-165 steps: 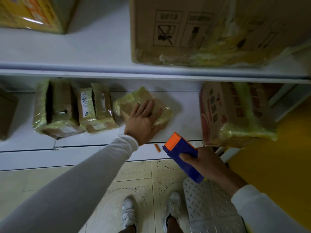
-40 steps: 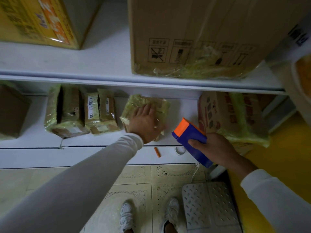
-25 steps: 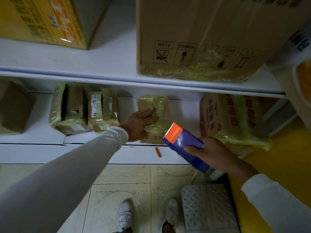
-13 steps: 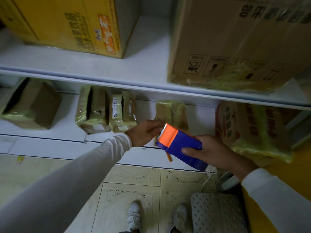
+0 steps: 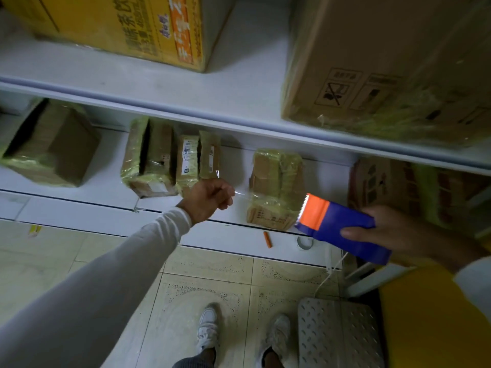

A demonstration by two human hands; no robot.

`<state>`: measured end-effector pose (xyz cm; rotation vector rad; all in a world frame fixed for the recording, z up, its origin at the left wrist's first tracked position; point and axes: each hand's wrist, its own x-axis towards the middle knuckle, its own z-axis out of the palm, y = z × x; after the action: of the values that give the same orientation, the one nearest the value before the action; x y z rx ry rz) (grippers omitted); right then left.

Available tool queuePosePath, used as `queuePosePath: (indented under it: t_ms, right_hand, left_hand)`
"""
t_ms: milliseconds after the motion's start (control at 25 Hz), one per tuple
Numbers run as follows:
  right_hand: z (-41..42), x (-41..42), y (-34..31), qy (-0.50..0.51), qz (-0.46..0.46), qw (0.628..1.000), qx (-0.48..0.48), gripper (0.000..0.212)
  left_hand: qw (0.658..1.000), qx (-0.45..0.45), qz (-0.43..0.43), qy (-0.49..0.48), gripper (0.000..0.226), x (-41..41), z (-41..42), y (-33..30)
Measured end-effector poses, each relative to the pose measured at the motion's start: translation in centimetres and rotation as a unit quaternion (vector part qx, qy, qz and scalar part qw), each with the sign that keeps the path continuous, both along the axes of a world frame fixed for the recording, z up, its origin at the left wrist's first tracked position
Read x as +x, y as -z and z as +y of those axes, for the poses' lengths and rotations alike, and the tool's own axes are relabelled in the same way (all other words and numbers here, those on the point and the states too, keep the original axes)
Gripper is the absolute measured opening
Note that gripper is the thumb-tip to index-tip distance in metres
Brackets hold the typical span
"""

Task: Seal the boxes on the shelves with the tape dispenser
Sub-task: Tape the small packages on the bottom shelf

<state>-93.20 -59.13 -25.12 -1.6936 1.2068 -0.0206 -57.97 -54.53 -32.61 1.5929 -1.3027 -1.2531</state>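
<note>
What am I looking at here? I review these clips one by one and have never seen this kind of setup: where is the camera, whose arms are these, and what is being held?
There is no machine. A person wears a wide-angle camera on the head, looking forward and down, so you see their own arms, shoes and the tiled floor. The right hand grips a blue and orange tape dispenser. The left hand has its fingers pinched on the end of a clear tape strip stretched out from the dispenser, in front of a small tape-wrapped box on the lower shelf. More wrapped boxes stand to its left. A yellow carton and a large brown carton sit on the upper shelf.
</note>
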Motion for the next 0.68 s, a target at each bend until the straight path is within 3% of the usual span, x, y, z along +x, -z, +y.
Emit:
queuePosePath:
  t_ms: [120, 280, 440, 560, 600, 680]
  right_hand:
    - [-1.7, -1.7, 0.6, -0.014, 0.049, 0.998, -0.024, 0.057]
    - [-3.0, -1.4, 2.1, -0.025, 0.076, 0.996, -0.028, 0.038]
    - [-3.8, -0.9, 4.1, -0.007, 0.099, 0.995, -0.024, 0.069]
    - [-3.7, -1.0, 4.8, 0.004, 0.105, 0.994, -0.022, 0.051]
    - [-3.6, -1.1, 4.9, 0.008, 0.104, 0.994, -0.025, 0.047]
    - [-3.4, -0.9, 5.2, 0.001, 0.106, 0.994, -0.031, 0.046]
  left_hand:
    - [0.999, 0.022, -0.01, -0.02, 0.015, -0.9, -0.3, 1.2]
    - [0.997, 0.06, 0.008, -0.053, 0.016, -2.8, -1.3, 2.7]
    - [0.994, 0.078, -0.035, -0.066, 0.006, -4.0, -2.0, 3.5]
    - [0.97, 0.106, -0.213, -0.048, 0.062, -2.3, -1.9, 3.9]
    - [0.965, 0.074, -0.247, -0.042, 0.066, -1.9, -1.6, 3.9]
    - [0.973, -0.026, -0.228, 0.026, 0.06, -2.1, -0.8, 3.4]
